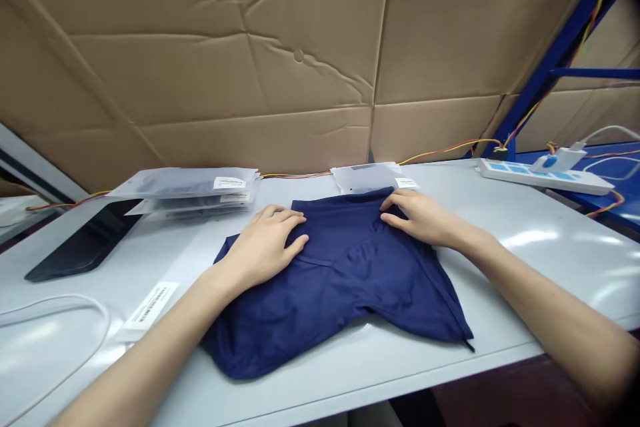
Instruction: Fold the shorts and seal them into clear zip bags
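Note:
Navy blue shorts [325,280] lie spread on the table, waistband toward the back and both leg openings toward me. Creases run across the middle and right of the fabric. My left hand [273,243] rests on the left part of the shorts near the waistband, fingers and thumb apart. At the right end of the waistband, my right hand [415,217] has its fingers and thumb curled on the cloth, which bunches beside the fingertips. A short dark cord end hangs out at the lower right leg corner.
A stack of frosted plastic bags [190,187] with labels overlaps a black phone-like slab [87,240]. Another labelled bag [363,177] lies behind the shorts. A power strip [545,177] stands back right; a white cable [103,320] loops at left. Cardboard [300,80] walls the back.

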Tool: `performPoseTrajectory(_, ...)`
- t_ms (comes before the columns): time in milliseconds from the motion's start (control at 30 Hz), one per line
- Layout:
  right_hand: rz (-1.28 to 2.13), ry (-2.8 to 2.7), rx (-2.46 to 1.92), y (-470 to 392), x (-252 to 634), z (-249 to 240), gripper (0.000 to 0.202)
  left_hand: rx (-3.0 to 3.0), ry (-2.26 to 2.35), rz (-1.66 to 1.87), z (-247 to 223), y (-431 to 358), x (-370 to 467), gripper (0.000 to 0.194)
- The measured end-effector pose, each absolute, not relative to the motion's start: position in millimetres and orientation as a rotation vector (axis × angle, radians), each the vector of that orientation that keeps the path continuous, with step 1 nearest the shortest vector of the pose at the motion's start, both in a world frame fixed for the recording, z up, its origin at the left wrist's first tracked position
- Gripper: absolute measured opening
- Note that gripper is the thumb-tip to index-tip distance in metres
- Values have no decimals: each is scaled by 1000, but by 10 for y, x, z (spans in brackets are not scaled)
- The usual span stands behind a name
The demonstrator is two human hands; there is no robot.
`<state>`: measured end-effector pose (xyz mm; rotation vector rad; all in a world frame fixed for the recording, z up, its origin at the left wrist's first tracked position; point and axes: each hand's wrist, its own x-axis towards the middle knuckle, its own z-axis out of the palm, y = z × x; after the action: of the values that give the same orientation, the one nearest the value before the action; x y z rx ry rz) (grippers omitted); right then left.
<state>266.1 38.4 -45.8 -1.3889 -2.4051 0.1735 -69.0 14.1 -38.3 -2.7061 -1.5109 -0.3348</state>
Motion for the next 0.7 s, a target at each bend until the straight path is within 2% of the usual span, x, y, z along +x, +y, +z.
performPoseTrajectory(700, 175, -2386, -1324, 425, 2683, -498, 17, -2712, -1502, -302, -385, 145, -688, 46)
